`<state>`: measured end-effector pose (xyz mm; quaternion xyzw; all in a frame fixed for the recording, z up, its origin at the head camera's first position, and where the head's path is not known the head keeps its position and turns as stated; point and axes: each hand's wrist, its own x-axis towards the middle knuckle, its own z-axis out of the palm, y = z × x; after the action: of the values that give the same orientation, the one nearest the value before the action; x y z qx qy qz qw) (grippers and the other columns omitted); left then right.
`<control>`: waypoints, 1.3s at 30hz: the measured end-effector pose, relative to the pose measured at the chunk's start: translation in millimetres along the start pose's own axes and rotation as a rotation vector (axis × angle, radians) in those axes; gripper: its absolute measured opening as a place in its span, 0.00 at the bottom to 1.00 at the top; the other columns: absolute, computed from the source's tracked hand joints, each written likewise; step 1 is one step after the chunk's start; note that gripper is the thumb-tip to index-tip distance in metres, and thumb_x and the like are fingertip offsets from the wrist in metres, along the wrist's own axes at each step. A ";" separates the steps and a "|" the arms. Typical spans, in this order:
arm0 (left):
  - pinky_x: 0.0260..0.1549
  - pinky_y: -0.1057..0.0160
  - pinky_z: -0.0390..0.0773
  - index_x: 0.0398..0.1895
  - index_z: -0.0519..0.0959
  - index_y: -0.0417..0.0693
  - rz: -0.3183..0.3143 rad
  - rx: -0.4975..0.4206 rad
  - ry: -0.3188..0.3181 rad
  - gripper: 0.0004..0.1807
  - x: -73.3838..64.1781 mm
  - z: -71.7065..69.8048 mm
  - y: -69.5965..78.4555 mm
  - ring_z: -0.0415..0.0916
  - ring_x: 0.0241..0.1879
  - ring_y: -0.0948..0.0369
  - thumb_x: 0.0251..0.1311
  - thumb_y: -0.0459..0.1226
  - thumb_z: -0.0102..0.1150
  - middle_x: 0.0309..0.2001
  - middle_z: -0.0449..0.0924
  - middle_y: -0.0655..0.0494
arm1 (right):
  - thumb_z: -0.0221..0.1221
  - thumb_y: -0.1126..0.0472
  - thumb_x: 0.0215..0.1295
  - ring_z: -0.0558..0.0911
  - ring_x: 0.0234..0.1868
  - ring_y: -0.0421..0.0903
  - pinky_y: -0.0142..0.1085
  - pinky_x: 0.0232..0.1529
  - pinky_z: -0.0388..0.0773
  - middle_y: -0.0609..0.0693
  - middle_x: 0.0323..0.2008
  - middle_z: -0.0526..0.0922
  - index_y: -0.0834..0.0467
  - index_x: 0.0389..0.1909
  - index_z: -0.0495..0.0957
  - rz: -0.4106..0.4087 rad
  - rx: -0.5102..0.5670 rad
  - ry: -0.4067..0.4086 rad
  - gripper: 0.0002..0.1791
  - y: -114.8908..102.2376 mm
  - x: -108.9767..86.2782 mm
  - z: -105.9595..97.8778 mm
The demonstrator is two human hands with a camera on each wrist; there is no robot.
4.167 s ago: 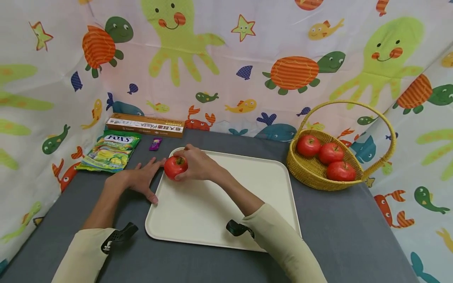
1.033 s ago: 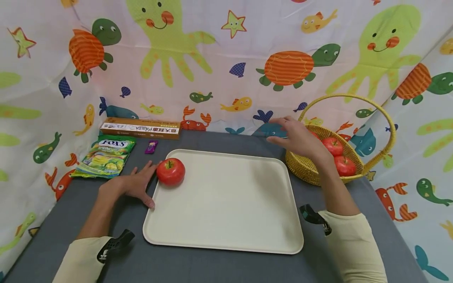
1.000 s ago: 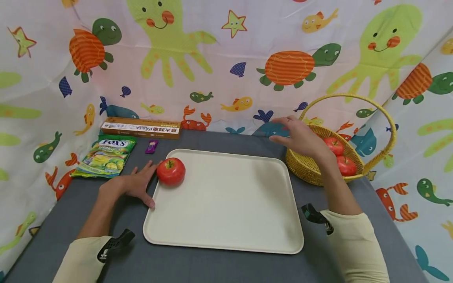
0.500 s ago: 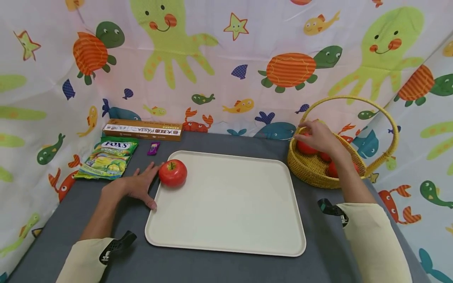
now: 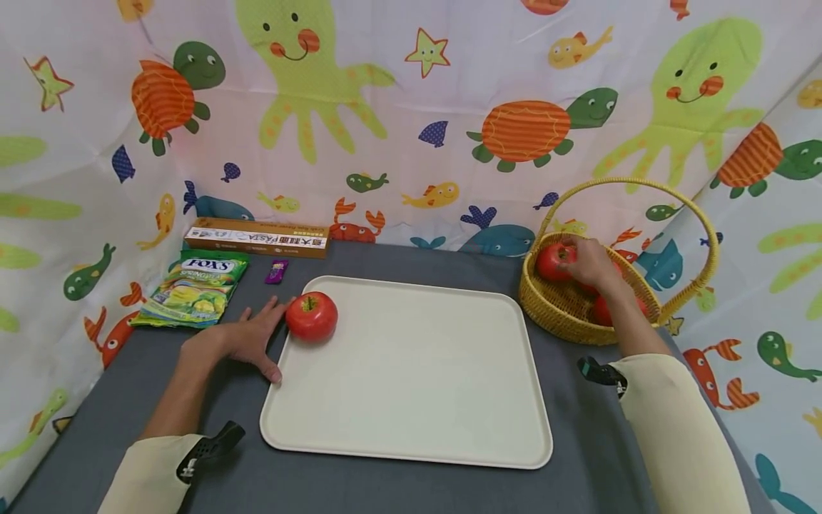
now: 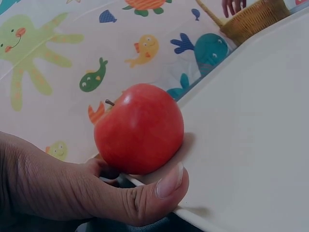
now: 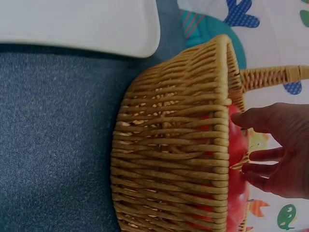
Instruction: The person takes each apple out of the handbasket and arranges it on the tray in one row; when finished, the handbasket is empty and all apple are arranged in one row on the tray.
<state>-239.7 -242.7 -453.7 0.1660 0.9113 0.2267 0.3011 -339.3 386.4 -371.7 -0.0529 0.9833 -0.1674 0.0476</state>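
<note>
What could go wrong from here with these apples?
The lone apple on the tray sits close to its edge, beside the left hand; a nudge might roll it off.

The right hand is at a second apple inside the basket; lifted out carelessly, it might bump the tall handle.

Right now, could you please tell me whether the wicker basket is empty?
It is not empty: red apples show inside the wicker basket, partly hidden by the right hand.

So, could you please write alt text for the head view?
A right hand reaches into a basket of red apples; the left hand rests at the edge of a pale tray bearing one apple.
</note>
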 end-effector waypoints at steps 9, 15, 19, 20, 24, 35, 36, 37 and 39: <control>0.74 0.22 0.25 0.85 0.34 0.44 -0.008 0.020 0.002 0.87 5.3 3.8 -6.4 0.22 0.81 0.25 0.30 0.70 0.80 0.83 0.26 0.28 | 0.68 0.63 0.65 0.69 0.66 0.77 0.69 0.71 0.66 0.82 0.66 0.68 0.79 0.74 0.56 0.001 -0.033 -0.030 0.45 9.8 8.7 9.8; 0.72 0.20 0.26 0.84 0.34 0.39 -0.012 0.015 -0.017 0.83 -1.4 -0.2 2.8 0.22 0.78 0.21 0.36 0.60 0.84 0.82 0.25 0.23 | 0.69 0.59 0.65 0.63 0.68 0.77 0.71 0.73 0.63 0.82 0.67 0.62 0.76 0.76 0.54 0.082 -0.085 -0.097 0.48 4.2 11.1 9.2; 0.71 0.19 0.26 0.84 0.34 0.40 -0.005 0.008 -0.007 0.83 -2.9 -1.3 3.6 0.23 0.77 0.18 0.36 0.61 0.84 0.81 0.25 0.23 | 0.70 0.58 0.65 0.64 0.66 0.77 0.71 0.71 0.65 0.82 0.66 0.60 0.77 0.73 0.56 0.116 -0.078 -0.090 0.47 0.1 12.2 7.4; 0.72 0.19 0.26 0.84 0.34 0.41 -0.005 0.007 -0.003 0.84 -2.7 -1.0 3.1 0.23 0.77 0.19 0.35 0.62 0.83 0.82 0.25 0.23 | 0.71 0.58 0.64 0.65 0.65 0.76 0.71 0.70 0.66 0.81 0.65 0.62 0.77 0.72 0.57 0.114 -0.071 -0.082 0.46 0.0 12.4 7.1; 0.71 0.19 0.25 0.85 0.34 0.44 0.017 -0.010 0.001 0.85 -1.9 0.0 0.8 0.23 0.78 0.21 0.32 0.66 0.82 0.81 0.27 0.23 | 0.73 0.60 0.60 0.72 0.57 0.71 0.67 0.66 0.73 0.77 0.59 0.70 0.77 0.66 0.61 0.102 -0.042 -0.063 0.43 1.8 12.2 7.0; 0.73 0.20 0.28 0.84 0.33 0.41 -0.013 0.020 -0.013 0.82 -0.6 2.4 8.5 0.23 0.79 0.23 0.37 0.58 0.85 0.82 0.27 0.24 | 0.75 0.56 0.55 0.78 0.41 0.61 0.51 0.43 0.80 0.68 0.44 0.80 0.71 0.51 0.76 0.058 -0.064 -0.004 0.30 -1.6 5.4 0.0; 0.73 0.20 0.28 0.84 0.33 0.41 -0.016 0.023 -0.013 0.82 -1.0 2.0 8.6 0.23 0.79 0.22 0.38 0.58 0.84 0.82 0.27 0.24 | 0.75 0.55 0.55 0.79 0.41 0.61 0.50 0.43 0.81 0.68 0.44 0.81 0.71 0.52 0.77 0.057 -0.064 -0.006 0.31 -4.2 4.0 -2.5; 0.73 0.20 0.28 0.84 0.33 0.41 -0.018 0.024 -0.013 0.82 -1.4 1.3 8.6 0.23 0.79 0.22 0.38 0.58 0.84 0.82 0.27 0.24 | 0.75 0.54 0.55 0.79 0.42 0.62 0.51 0.44 0.82 0.69 0.46 0.80 0.72 0.53 0.76 0.060 -0.062 -0.006 0.33 -7.2 2.0 -5.3; 0.73 0.20 0.27 0.84 0.34 0.40 -0.017 0.021 -0.011 0.82 -1.7 -0.4 7.6 0.23 0.79 0.22 0.37 0.59 0.84 0.82 0.26 0.24 | 0.74 0.53 0.56 0.79 0.46 0.64 0.54 0.48 0.83 0.71 0.49 0.79 0.73 0.58 0.74 0.075 -0.053 -0.008 0.37 -13.3 -2.6 -11.1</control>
<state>-237.4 -237.1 -448.7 0.1626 0.9133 0.2136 0.3063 -336.7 377.8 -356.7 -0.0181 0.9885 -0.1393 0.0562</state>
